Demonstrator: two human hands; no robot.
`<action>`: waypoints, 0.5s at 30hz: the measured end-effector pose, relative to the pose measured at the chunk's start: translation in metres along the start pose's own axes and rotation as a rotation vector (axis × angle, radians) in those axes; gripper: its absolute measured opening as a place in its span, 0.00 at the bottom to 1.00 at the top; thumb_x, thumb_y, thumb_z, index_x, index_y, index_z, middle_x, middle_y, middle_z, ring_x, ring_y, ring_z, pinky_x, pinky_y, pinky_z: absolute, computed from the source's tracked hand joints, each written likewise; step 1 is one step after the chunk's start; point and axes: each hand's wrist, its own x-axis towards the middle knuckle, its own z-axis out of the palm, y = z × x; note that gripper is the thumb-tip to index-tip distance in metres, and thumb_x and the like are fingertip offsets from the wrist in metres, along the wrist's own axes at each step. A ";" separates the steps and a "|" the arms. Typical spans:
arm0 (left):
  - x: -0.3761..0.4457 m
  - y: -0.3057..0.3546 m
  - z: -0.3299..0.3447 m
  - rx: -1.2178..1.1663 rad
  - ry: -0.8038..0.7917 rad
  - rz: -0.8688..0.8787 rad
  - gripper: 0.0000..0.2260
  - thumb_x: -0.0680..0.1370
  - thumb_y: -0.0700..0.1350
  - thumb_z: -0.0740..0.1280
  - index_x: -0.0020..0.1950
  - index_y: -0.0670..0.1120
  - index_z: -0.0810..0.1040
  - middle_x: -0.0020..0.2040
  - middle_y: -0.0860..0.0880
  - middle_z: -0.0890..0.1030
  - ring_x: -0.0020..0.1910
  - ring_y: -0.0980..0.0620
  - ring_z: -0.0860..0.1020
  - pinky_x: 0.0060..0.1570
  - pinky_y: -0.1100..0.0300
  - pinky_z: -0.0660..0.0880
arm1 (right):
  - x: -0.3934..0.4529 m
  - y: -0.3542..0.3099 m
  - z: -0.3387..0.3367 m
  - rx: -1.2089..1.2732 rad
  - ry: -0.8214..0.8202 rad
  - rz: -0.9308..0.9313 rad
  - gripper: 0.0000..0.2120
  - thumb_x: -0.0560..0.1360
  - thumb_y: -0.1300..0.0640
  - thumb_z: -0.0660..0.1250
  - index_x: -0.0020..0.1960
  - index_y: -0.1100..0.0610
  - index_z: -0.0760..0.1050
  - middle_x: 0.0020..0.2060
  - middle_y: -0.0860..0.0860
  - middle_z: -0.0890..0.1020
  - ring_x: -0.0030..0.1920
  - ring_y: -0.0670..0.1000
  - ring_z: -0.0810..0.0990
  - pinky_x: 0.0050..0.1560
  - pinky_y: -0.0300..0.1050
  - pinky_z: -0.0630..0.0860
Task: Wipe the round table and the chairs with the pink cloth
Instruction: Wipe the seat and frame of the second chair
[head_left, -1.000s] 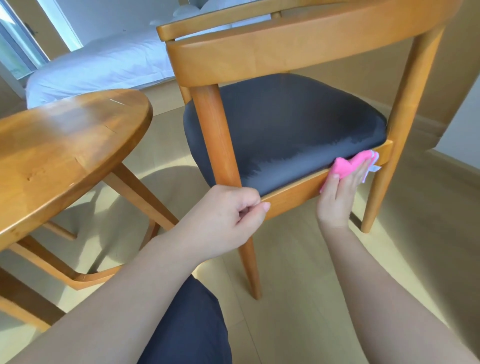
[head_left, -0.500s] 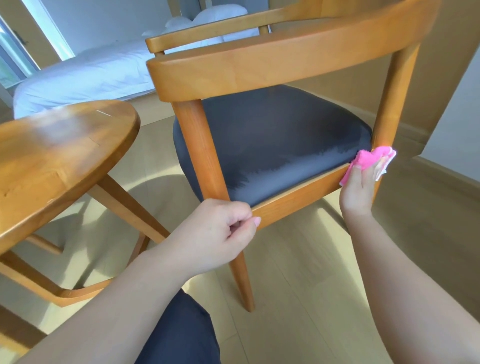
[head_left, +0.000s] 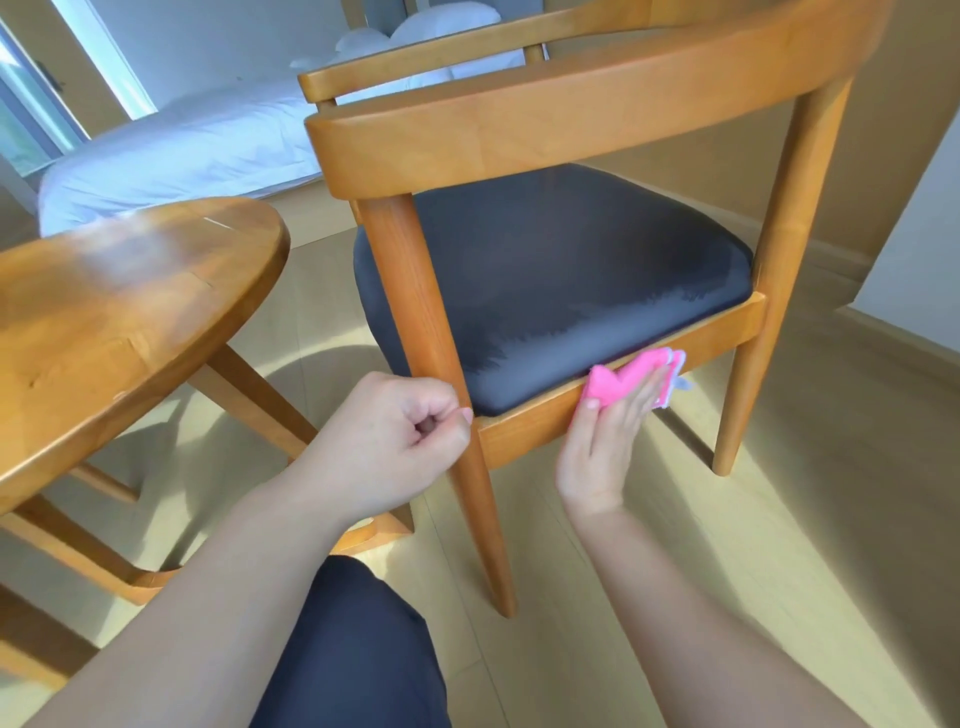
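Note:
A wooden chair (head_left: 545, 119) with a dark seat cushion (head_left: 561, 270) stands in front of me. Flat fingers of my right hand (head_left: 602, 441) press the pink cloth (head_left: 618, 382) against the chair's front seat rail (head_left: 717, 332), left of its middle. My left hand (head_left: 384, 441) is curled into a fist beside the chair's near leg (head_left: 467, 493), thumb tip at the wood, holding nothing. The round wooden table (head_left: 119, 312) is at the left, its top glossy.
A bed with white bedding (head_left: 182, 150) lies behind the table and chair. My knee in dark trousers (head_left: 353, 649) is at the bottom centre. A wall and baseboard (head_left: 883, 322) run to the right of the chair. The floor is pale wood.
My right hand slid the pink cloth along the seat rail, out to the right leg and then back left toward the near leg. My left fist stayed by the leg.

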 end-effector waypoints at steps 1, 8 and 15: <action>0.000 -0.001 -0.001 0.001 -0.002 -0.002 0.19 0.76 0.38 0.67 0.26 0.43 0.66 0.23 0.48 0.67 0.24 0.49 0.67 0.25 0.59 0.64 | -0.011 -0.004 0.005 -0.020 -0.030 -0.020 0.30 0.81 0.59 0.50 0.76 0.68 0.38 0.75 0.56 0.38 0.76 0.47 0.34 0.74 0.40 0.34; -0.002 -0.002 -0.003 -0.001 -0.015 0.030 0.17 0.74 0.43 0.64 0.27 0.41 0.68 0.23 0.45 0.68 0.24 0.49 0.67 0.25 0.58 0.64 | -0.079 -0.029 0.030 -0.069 -0.231 -0.108 0.31 0.80 0.58 0.51 0.74 0.66 0.37 0.75 0.61 0.41 0.77 0.57 0.38 0.76 0.48 0.37; -0.001 -0.005 0.000 0.020 -0.045 0.065 0.16 0.74 0.42 0.65 0.26 0.46 0.68 0.23 0.51 0.68 0.24 0.53 0.68 0.24 0.65 0.63 | -0.085 -0.025 0.033 -0.092 -0.239 -0.175 0.31 0.80 0.55 0.50 0.75 0.62 0.37 0.75 0.60 0.42 0.76 0.53 0.38 0.75 0.48 0.38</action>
